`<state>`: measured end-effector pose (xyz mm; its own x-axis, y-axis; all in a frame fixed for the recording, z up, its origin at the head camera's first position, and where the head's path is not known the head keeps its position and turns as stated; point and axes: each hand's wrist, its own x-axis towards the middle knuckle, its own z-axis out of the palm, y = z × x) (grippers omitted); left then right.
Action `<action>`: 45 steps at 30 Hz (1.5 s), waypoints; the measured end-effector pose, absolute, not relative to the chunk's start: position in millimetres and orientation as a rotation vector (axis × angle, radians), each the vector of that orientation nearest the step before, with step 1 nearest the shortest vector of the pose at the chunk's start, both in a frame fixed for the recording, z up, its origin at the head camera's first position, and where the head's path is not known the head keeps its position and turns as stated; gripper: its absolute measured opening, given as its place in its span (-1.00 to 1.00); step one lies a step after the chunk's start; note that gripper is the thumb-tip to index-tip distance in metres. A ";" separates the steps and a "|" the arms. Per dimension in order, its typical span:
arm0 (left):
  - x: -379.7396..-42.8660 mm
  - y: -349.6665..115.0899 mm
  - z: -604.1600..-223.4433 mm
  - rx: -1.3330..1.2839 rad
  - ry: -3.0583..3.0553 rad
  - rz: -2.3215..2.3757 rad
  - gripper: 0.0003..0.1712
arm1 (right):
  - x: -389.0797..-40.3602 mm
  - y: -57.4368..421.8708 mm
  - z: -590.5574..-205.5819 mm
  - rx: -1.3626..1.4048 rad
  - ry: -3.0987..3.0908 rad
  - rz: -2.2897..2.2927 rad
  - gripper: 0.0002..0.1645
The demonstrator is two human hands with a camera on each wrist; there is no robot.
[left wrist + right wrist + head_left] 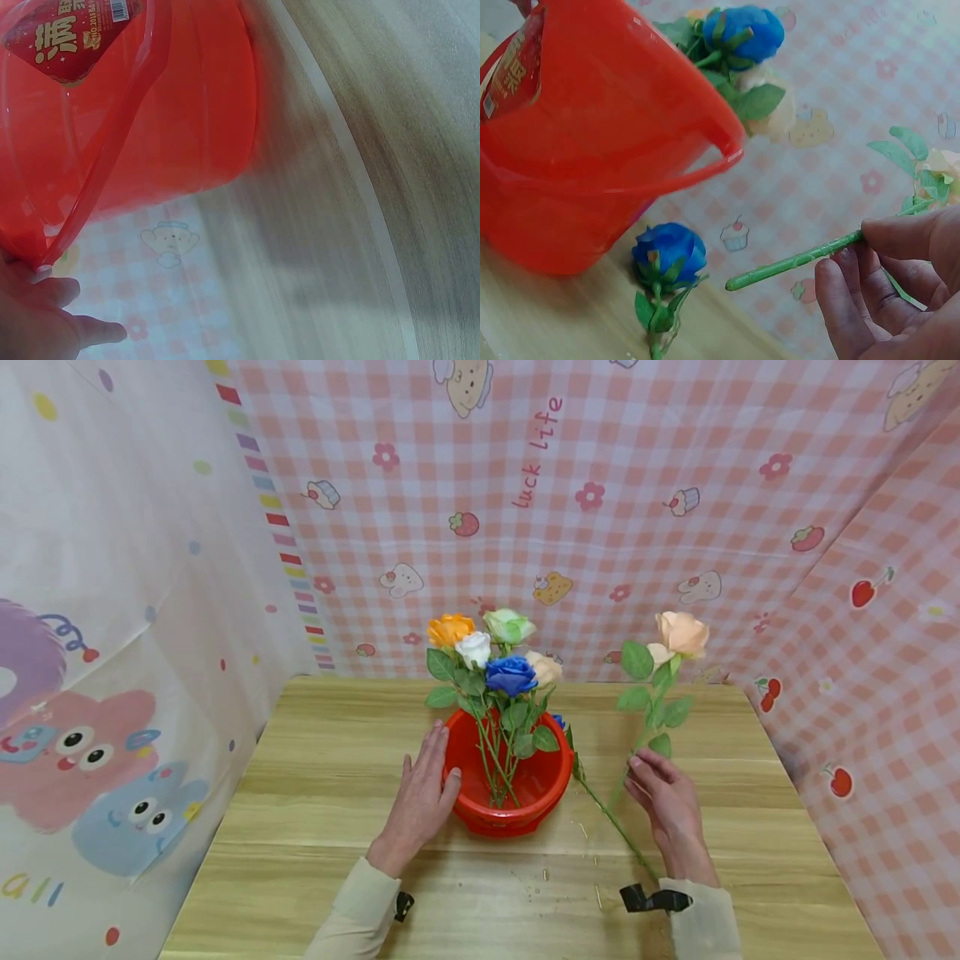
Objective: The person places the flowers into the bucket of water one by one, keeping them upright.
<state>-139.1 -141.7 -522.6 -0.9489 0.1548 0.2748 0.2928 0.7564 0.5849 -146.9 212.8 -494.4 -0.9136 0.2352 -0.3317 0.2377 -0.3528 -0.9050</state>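
A red bucket (551,793) stands on the table with several artificial roses upright in it, among them an orange rose (451,630), a white rose (474,650) and a blue rose (512,676). My left hand (420,793) rests against the bucket's left rim, fingers extended. To the right of the bucket, my right hand (670,806) pinches the green stem of a peach rose (682,634), its bloom raised above the hand. In the right wrist view the stem's cut end (739,283) points toward the bucket. Another blue rose (669,253) lies on the table beside the bucket.
Small golden scraps (545,874) lie on the wooden table (315,793) in front of the bucket. A pink checked cloth (450,552) hangs behind the table, and a white printed cloth (180,635) hangs on the left. The bucket's handle (112,150) hangs down its side.
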 end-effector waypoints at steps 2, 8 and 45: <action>-139.0 -141.8 -522.6 -0.357 -2.743 -0.966 -0.26 | -146.2 209.5 -490.5 0.634 1.796 -2.516 -0.82; -139.2 -142.3 -522.4 -0.357 -2.741 -0.967 -0.26 | -144.1 200.1 -479.5 0.552 1.851 -2.557 -0.83; -138.8 -144.6 -520.2 -0.338 -2.717 -0.920 -0.27 | -135.8 134.9 -432.2 0.141 2.163 -2.393 -0.69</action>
